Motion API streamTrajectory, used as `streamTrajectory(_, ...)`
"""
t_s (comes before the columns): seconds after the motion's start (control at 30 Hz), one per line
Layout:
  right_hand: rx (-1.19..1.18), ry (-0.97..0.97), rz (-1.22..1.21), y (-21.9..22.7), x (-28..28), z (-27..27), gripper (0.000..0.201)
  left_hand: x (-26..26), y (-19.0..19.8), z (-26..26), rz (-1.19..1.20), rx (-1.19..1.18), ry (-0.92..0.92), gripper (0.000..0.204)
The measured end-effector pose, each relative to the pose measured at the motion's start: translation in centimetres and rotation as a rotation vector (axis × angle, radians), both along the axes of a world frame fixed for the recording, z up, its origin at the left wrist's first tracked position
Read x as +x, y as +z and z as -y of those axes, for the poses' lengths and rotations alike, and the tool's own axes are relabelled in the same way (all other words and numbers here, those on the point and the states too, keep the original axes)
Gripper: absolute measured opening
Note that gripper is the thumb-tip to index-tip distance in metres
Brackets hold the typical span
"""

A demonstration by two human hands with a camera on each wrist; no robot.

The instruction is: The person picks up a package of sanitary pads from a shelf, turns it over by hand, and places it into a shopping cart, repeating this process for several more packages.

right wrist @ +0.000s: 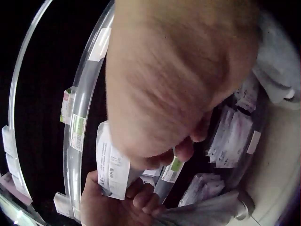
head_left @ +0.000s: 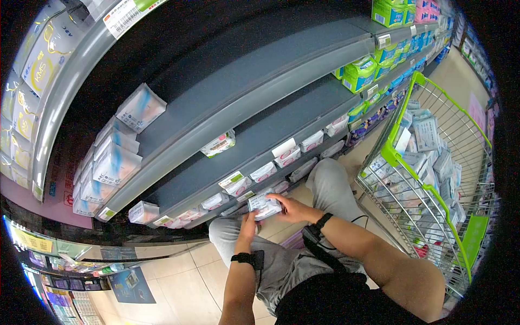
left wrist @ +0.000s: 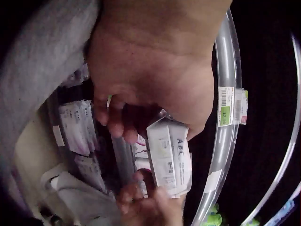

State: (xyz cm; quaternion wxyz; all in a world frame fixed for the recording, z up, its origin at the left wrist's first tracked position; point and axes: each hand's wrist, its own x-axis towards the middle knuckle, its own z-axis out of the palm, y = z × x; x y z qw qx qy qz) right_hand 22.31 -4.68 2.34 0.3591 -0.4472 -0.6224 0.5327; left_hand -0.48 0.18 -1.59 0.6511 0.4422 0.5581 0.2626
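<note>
A small white and pale blue package (head_left: 264,206) is held between both hands above the lap, in front of the lower shelves. My left hand (head_left: 248,225) grips its near left end, and my right hand (head_left: 295,210) grips its right end. The left wrist view shows the package (left wrist: 170,157) with "ABC" print, the left hand (left wrist: 150,70) curled at its upper end and the right hand (left wrist: 148,202) at its lower end. Seen from the right wrist, the package (right wrist: 113,162) lies between the right hand (right wrist: 174,89) and the left hand (right wrist: 115,205).
A cart (head_left: 420,176) heaped with similar packages stands at the right. Packages (head_left: 116,162) are stacked on the shelf at the left, and more line the lower shelf (head_left: 264,172). Green packs (head_left: 359,73) stand farther along. Bent knees (head_left: 333,181) are close to the shelves.
</note>
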Motion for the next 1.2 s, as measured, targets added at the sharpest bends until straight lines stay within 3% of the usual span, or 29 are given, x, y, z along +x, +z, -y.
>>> streamTrajectory(0.1,0.13,-0.111,0.099,-2.1,-0.2,-0.4,0.066,-0.8,-1.0,-0.4,-0.028,-0.002,-0.055,0.059)
streamTrajectory(0.2,0.095,-0.144,0.023,-2.6,-0.2,-0.6,0.059,-0.4,-1.1,-0.2,-0.128,0.04,-0.038,0.061)
streamTrajectory(0.3,-0.103,-0.209,-0.024,-0.8,-0.3,-0.3,0.053,-1.3,-0.5,-0.6,-0.04,0.259,-0.129,0.053)
streamTrajectory(0.4,-0.165,-0.222,-0.18,-2.4,-0.4,-0.6,0.039,-0.4,0.1,-0.4,-0.008,0.411,0.065,0.039)
streamTrajectory(0.5,-0.098,-0.29,-0.239,-2.7,-0.6,-0.8,0.028,0.9,0.3,-0.2,-0.022,0.549,0.078,0.024)
streamTrajectory(0.6,-0.1,-0.325,-0.185,-4.2,-0.4,-1.0,0.031,0.4,-0.4,-0.4,-0.063,0.388,-0.128,0.021)
streamTrajectory(0.63,-0.105,-0.32,-0.166,-4.7,-0.3,-1.1,0.03,0.3,-0.4,-0.3,0.002,0.234,-0.145,0.021)
streamTrajectory(0.73,-0.135,-0.31,-0.097,-6.8,-0.2,-1.6,0.028,0.1,0.0,-0.4,-0.056,0.2,-0.123,0.022)
streamTrajectory(0.8,-0.171,-0.305,-0.034,-7.6,-0.5,-2.0,0.03,0.4,0.0,-0.3,0.01,0.222,-0.041,0.024)
streamTrajectory(0.9,-0.431,-0.376,-0.505,-6.3,-0.8,-1.3,0.046,0.3,-0.3,-0.5,0.078,0.192,0.095,0.026)
streamTrajectory(0.93,-0.374,-0.307,-0.477,-4.6,-0.6,-1.0,0.053,0.2,-0.5,-0.7,0.095,0.171,0.142,0.027)
streamTrajectory(0.97,-0.316,-0.239,-0.448,-2.4,-0.3,-0.9,0.061,1.4,2.8,0.2,0.058,0.122,0.255,0.036)
streamTrajectory(1.07,-0.034,-0.037,-0.377,-2.9,-0.4,-1.0,0.08,0.6,0.7,-0.5,0.19,0.023,0.374,0.047)
streamTrajectory(1.1,0.078,0.031,-0.355,-3.0,-0.6,-1.0,0.085,0.2,0.9,-0.4,0.19,0.006,0.298,0.056)
streamTrajectory(1.2,0.044,-0.019,-0.11,-3.2,-0.7,-0.5,0.083,-0.5,-1.3,-0.9,0.174,-0.138,0.221,0.048)
